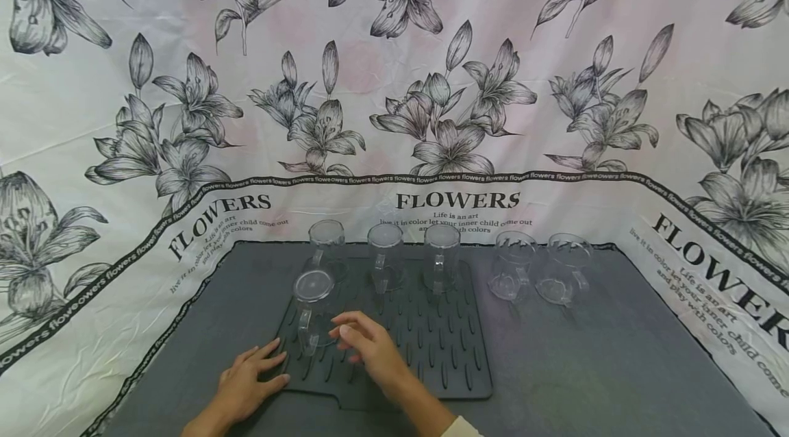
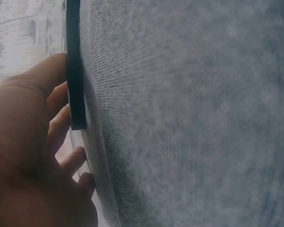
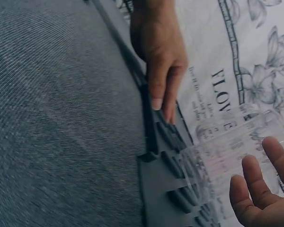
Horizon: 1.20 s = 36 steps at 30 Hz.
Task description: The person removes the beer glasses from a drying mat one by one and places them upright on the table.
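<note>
A clear glass mug stands upside down at the left of the dark ridged drying mat, its handle toward the front. My right hand hovers just right of this mug, fingers loosely bent and nothing in them. In the right wrist view the fingers overlap the mug. Spread fingers of my left hand rest at the mat's front left edge. Seen from the left wrist, the thumb and fingertips touch the mat's edge.
Three more upside-down glass mugs line the back of the mat. To its right, two upright glass mugs stand on the grey tabletop. A flower-printed curtain closes off the back and sides.
</note>
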Tool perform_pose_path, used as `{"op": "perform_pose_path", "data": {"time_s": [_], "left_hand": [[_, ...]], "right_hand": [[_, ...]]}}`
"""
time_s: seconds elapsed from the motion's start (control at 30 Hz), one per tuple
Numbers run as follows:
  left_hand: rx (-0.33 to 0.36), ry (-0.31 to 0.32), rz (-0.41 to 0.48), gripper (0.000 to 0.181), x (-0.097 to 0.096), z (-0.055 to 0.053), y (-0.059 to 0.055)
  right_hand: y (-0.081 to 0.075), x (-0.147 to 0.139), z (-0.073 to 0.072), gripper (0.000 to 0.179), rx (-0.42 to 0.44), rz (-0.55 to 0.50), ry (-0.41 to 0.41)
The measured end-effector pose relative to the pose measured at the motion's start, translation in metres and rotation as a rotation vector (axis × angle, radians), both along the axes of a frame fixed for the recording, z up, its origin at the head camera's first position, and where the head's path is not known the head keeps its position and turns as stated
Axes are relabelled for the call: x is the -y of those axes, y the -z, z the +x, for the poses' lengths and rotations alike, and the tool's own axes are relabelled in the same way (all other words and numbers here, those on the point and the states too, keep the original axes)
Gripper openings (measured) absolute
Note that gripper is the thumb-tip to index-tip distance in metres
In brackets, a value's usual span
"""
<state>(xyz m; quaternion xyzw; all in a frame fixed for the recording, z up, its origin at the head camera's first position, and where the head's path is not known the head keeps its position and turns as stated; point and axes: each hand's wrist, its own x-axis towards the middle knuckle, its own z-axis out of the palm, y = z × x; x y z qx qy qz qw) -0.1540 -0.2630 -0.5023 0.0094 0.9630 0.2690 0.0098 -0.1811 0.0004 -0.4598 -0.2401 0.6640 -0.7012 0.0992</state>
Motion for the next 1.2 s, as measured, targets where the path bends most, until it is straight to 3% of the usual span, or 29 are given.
{"op": "perform_pose_path", "data": {"time_s": [0.3,0.73,1.0,1.2], "left_hand": [[-0.004,-0.008,-0.010,0.056,0.000,0.000,0.001],[0.006,0.000,-0.016,0.057,0.001,-0.001,0.001],[-0.023,0.004,-0.020,0.056,0.002,-0.001,0.002],[-0.007,-0.005,-0.006,0.056,0.002,-0.002,0.004]], "right_hand": [[0.009,0.016,-0.004,0.038,0.051,0.061,-0.083],[0.014,0.030,-0.008,0.037,0.069,0.125,-0.101],[0.014,0.037,-0.010,0.036,0.101,0.119,-0.088],[0.019,0.045,-0.013,0.037,0.107,0.122,-0.110]]}}
